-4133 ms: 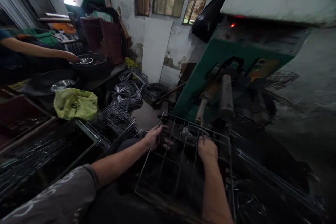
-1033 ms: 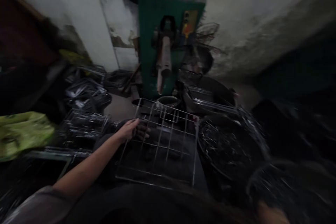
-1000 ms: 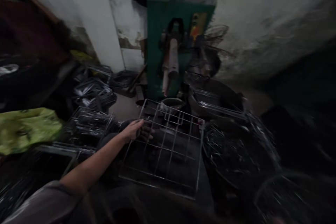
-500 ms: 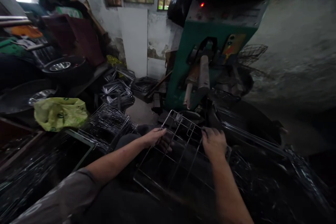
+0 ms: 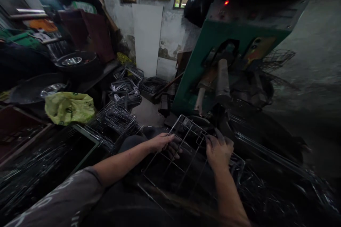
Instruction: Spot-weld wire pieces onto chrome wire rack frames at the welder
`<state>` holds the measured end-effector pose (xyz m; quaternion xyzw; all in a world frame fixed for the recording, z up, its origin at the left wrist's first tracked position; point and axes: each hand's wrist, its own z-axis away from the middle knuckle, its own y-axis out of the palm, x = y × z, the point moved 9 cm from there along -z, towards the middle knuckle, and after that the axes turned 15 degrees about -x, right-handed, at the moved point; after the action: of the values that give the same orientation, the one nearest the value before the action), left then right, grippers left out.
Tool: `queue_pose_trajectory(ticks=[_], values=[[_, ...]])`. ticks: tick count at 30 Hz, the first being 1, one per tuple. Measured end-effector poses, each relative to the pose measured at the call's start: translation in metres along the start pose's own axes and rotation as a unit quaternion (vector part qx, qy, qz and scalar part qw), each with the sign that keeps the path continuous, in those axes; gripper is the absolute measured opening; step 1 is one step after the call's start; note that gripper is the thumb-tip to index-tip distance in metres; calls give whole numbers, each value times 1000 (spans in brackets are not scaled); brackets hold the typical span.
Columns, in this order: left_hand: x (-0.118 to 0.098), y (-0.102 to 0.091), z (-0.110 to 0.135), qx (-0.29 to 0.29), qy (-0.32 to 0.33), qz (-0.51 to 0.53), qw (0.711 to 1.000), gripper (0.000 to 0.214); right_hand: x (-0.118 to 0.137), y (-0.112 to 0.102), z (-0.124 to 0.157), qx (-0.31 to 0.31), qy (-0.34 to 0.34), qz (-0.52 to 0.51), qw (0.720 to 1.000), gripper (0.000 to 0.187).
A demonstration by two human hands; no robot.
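A wire rack [image 5: 189, 165], a rectangular grid of thin metal rods, lies tilted over my lap between both hands. My left hand [image 5: 163, 143] grips its left edge, with the thumb on top and the other fingers underneath. On the far right part of the rack, my right hand [image 5: 220, 150] has its fingers closed at the wire beside a small rectangular wire loop [image 5: 200, 138]. Just beyond the rack stands a green machine [image 5: 193, 67] with a lit red lamp and two thick protruding bars [image 5: 222, 78]. The rack's near edge fades into the dark.
Piles of wire frames [image 5: 125, 90] lie on the floor ahead, with a stack of wire parts [image 5: 114, 124] left of my knee. A yellow-green bag [image 5: 69, 108] sits beside dark basins [image 5: 32, 87]. Shiny wire parts [image 5: 266, 191] fill the dark right side.
The view has swung slightly left, so the surroundings appear farther right. Both hands keep hold of the wire rack in nearly the same position.
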<state>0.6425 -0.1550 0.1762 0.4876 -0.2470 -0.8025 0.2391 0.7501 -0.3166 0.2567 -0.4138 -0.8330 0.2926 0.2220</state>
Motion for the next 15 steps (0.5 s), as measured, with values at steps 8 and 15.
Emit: queue_pose_trajectory(ticks=[8,15], values=[[1,-3,-4,7,6,18,1000,59,10,0,-5,-18,-51,27,998,26],[-13,0,-15,2,24,38,999,57,6,16,-25,46,-82,88,992,22]])
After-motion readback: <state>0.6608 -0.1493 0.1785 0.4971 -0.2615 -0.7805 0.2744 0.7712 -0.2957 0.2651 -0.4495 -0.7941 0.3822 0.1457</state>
